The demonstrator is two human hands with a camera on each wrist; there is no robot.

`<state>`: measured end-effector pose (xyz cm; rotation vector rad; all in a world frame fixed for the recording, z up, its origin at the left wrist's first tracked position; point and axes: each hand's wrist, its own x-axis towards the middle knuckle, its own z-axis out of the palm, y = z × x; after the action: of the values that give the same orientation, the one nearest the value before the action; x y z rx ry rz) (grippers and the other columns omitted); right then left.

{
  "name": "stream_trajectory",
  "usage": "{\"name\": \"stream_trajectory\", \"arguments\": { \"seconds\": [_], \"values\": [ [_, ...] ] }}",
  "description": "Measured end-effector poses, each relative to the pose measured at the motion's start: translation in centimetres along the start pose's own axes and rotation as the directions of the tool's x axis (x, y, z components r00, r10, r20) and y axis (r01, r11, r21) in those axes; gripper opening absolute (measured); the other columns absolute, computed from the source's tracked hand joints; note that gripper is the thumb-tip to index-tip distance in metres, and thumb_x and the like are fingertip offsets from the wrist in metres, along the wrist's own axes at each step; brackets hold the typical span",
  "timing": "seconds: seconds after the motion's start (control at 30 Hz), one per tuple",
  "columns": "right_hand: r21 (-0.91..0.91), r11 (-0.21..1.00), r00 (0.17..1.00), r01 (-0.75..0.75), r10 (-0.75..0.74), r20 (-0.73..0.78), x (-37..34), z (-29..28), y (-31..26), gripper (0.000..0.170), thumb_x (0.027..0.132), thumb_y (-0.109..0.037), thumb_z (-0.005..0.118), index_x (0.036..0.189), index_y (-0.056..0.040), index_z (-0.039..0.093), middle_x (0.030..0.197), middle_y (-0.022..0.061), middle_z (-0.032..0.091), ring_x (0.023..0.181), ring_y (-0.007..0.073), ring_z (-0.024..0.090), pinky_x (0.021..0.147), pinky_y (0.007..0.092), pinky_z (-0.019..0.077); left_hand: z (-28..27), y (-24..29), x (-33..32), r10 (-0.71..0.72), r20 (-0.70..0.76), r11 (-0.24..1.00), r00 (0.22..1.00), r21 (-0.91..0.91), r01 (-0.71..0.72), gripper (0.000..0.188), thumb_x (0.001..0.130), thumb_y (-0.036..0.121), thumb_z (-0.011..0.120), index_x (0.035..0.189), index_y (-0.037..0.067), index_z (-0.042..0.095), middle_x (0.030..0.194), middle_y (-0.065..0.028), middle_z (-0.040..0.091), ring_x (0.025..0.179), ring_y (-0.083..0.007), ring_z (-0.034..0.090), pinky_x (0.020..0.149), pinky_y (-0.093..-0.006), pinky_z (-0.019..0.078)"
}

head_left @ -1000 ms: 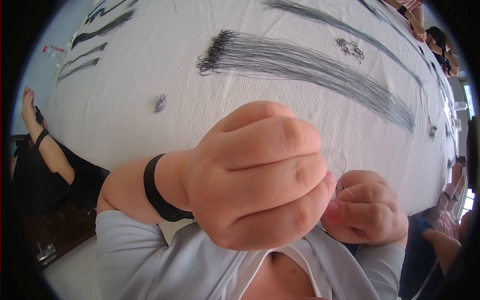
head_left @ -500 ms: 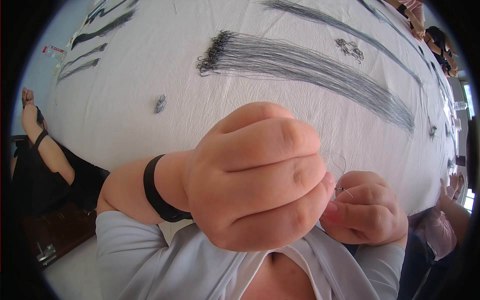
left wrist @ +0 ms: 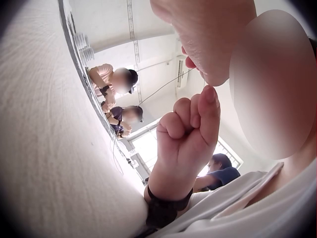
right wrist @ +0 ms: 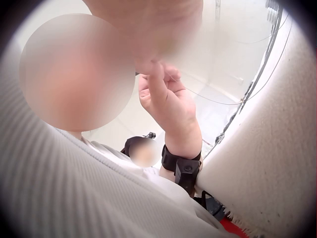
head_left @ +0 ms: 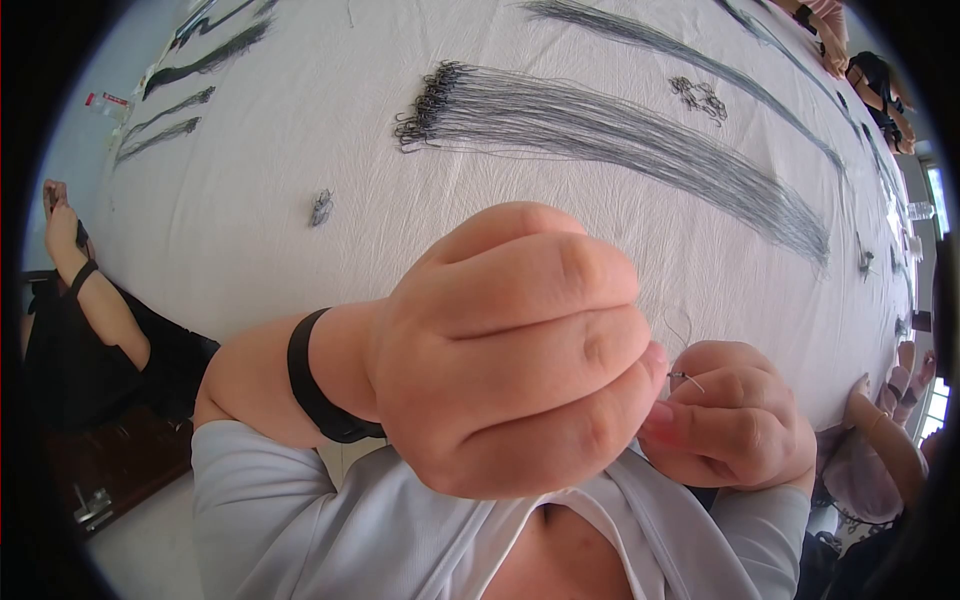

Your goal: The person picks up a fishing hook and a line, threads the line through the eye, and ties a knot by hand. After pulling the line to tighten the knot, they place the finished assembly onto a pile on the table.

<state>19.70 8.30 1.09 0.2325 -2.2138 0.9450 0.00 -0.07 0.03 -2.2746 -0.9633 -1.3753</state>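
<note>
In the middle of the head view my left hand is large and near the camera, its fingers curled and its thumb hidden. At its right, my right hand meets its fingertips, thumb pressed to the curled fingers. Between them shows a small dark knot-like piece with a short pale end of line sticking out. Both hands pinch fishing line, which loops away toward the table in the right wrist view. What the left fingertips enclose besides the line is hidden.
A bundle of hooks tied to dark lines lies across the white tablecloth. Beyond it lie a small pile of loose hooks and another line bundle. A small clear packet lies left. Other people sit around the table.
My hands stay almost in place, with the line still between the fingertips. At the right edge another person's arms and body have shifted; the hands at the far left have moved slightly.
</note>
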Motion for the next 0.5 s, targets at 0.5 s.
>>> {"name": "stream_trajectory", "arguments": {
  "seconds": [0.5],
  "values": [
    [-0.007, 1.0, 1.0, 0.008, -0.008, -0.013, 0.01, 0.18, 0.01, 0.03, 0.062, 0.006, 0.076, 0.089, 0.0051, 0.064, 0.066, 0.0053, 0.053, 0.046, 0.014, 0.047, 0.038, 0.0246, 0.0367, -0.13, 0.12, -0.02, -0.016, 0.011, 1.0, 1.0, -0.009, 0.016, 0.016, 0.08, 0.01, 0.069, 0.09, 0.006, 0.057, 0.082, -0.0023, 0.06, 0.072, -0.0165, 0.055, 0.053, -0.0268, 0.0419]
  ]
}}
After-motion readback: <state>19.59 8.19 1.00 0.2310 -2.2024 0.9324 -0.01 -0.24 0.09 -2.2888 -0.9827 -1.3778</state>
